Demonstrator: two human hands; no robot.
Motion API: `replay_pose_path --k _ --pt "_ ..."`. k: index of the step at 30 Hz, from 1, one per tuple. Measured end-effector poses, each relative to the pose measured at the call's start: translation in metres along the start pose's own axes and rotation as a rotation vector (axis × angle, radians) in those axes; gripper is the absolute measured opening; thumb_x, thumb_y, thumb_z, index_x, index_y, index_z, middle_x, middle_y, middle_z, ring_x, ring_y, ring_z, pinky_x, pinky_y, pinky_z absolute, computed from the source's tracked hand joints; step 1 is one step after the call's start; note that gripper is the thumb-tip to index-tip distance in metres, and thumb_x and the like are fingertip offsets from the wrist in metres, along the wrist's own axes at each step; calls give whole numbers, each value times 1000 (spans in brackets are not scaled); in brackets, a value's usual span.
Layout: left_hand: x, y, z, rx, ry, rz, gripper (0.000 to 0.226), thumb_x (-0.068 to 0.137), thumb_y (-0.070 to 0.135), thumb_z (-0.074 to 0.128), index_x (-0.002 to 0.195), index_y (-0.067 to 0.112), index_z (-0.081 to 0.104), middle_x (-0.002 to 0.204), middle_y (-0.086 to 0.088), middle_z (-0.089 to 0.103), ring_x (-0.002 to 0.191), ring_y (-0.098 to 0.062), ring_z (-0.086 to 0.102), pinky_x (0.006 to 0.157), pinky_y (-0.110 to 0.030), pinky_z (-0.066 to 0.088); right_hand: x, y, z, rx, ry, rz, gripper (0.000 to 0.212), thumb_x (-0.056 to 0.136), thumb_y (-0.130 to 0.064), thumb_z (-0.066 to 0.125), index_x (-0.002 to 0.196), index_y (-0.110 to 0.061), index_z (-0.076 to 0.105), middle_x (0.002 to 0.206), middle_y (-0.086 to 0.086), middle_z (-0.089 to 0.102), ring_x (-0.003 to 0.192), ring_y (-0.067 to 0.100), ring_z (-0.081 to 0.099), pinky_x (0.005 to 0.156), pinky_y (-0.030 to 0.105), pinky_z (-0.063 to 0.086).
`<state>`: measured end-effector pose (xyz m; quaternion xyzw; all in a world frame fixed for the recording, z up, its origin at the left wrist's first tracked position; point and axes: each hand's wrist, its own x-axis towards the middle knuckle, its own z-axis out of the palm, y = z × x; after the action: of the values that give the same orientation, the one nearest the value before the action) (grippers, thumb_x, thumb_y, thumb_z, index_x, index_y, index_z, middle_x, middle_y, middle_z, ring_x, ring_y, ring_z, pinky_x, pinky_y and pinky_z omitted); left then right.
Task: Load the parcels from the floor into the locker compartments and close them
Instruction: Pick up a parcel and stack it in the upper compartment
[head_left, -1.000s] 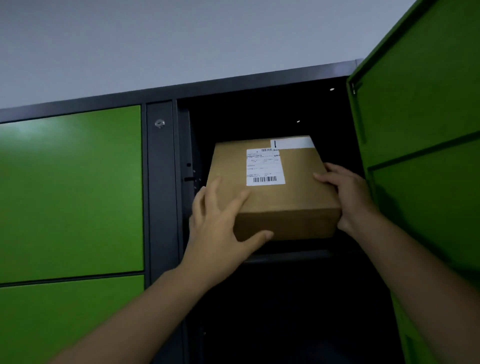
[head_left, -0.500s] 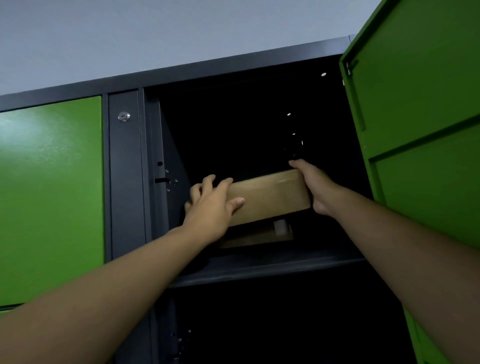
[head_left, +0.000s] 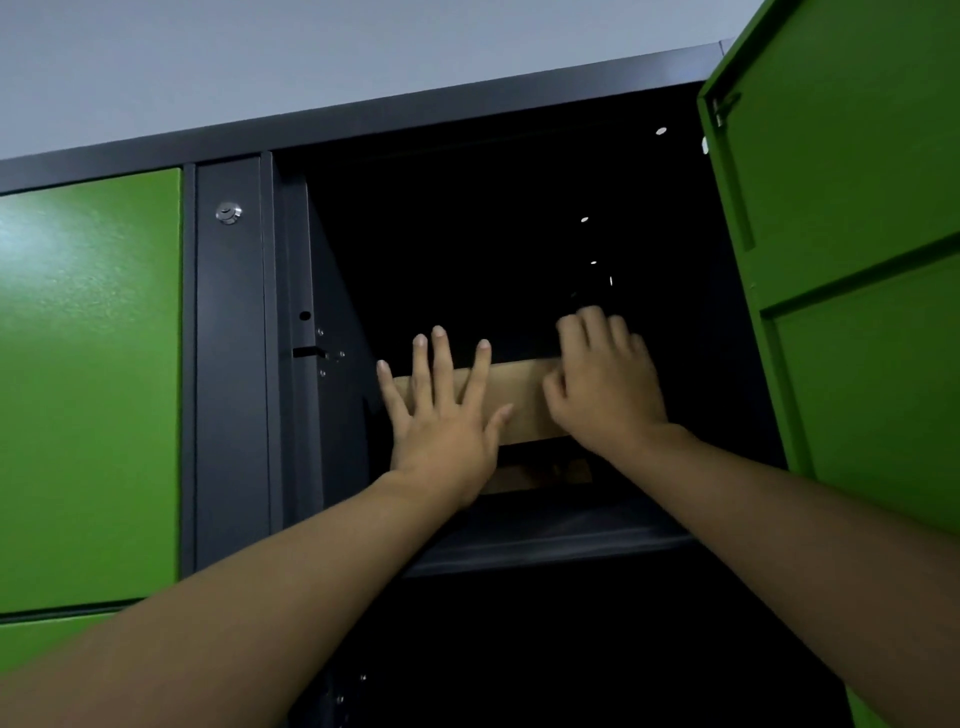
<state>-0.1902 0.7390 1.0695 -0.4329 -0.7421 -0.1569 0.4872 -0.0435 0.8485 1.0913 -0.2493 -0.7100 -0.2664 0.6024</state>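
Note:
A brown cardboard parcel (head_left: 524, 400) lies inside the open top locker compartment (head_left: 519, 234), on top of another brown parcel (head_left: 524, 475) that shows only as a thin strip below it. My left hand (head_left: 441, 415) is spread flat with straight fingers against the parcel's near face. My right hand (head_left: 605, 384) rests on the parcel's right end with its fingers bent over the top edge. The compartment's green door (head_left: 852, 249) stands swung open at the right. The dark shelf edge (head_left: 550, 540) runs below my wrists.
A closed green locker door (head_left: 88, 384) fills the left side, with another closed one (head_left: 47, 644) below it. A dark grey post with a silver key lock (head_left: 228, 212) separates them from the open bay. Below the shelf a dark open compartment (head_left: 545, 649) gapes.
The parcel has gone from in front of the opening to deep inside the compartment. My left hand has let go of its corner and opened flat against the near face.

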Motion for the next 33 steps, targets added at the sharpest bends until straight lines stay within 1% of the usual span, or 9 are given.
replay_pose_path --k 3,5,8,10,12,15,19,26,33 --pt "5 5 9 85 -2 17 79 104 66 9 158 25 -32 163 -23 -36 153 -41 -31 119 -67 -17 -6 7 3 -70 -108 -287 41 87 -27 51 124 -10 56 120 11 57 110 33 56 87 47 47" --pt "10 5 15 114 -34 -10 80 104 65 8 157 23 -34 163 -23 -37 153 -40 -31 121 -65 -16 -10 14 10 -78 -206 -376 57 91 -24 57 144 -6 47 140 15 52 130 34 50 105 50 43" --pt "21 4 20 69 -126 -57 80 106 61 10 155 18 -37 162 -20 -39 154 -37 -29 124 -61 -12 -7 24 19 -166 -401 -392 85 97 -20 56 164 -9 4 170 20 4 158 35 5 127 51 11" --pt "29 4 24 17 -212 -85 81 108 56 14 155 13 -37 163 -19 -38 156 -35 -26 128 -54 -6 -7 27 22 -248 -508 -369 94 98 -17 52 162 -15 -15 168 17 -23 157 32 -18 128 50 -4" --pt "34 2 29 -3 -279 -101 82 109 54 16 155 11 -35 164 -18 -37 156 -34 -25 128 -50 -3 -9 26 28 -289 -615 -314 99 96 -16 53 160 -16 -22 164 16 -35 154 31 -27 127 48 -10" --pt "40 -1 37 -4 -370 -104 89 105 63 19 157 12 -32 165 -16 -37 156 -32 -25 129 -48 -1 -5 24 40 -225 -825 -196 104 96 -17 59 159 -24 -24 160 10 -42 153 31 -29 128 47 -2" --pt "50 0 43 -74 -565 -206 99 99 76 20 159 13 -29 165 -13 -37 157 -31 -23 129 -46 -2 17 19 53 -116 -1099 -162 87 102 -18 51 162 -35 -9 161 5 -41 155 30 -26 128 51 6" --pt "57 12 62 -24 -574 -307 115 92 83 32 155 14 -35 159 -14 -46 153 -31 -33 127 -47 -4 28 31 48 -117 -1208 -194 90 101 -14 49 161 -41 -12 159 0 -44 151 22 -33 127 48 -5" --pt "53 0 47 23 -681 -201 110 96 76 35 156 13 -33 161 -15 -43 155 -32 -29 126 -51 -3 14 33 56 4 -1163 -126 86 102 -9 47 162 -42 -5 160 -4 -44 151 19 -34 128 47 -2"
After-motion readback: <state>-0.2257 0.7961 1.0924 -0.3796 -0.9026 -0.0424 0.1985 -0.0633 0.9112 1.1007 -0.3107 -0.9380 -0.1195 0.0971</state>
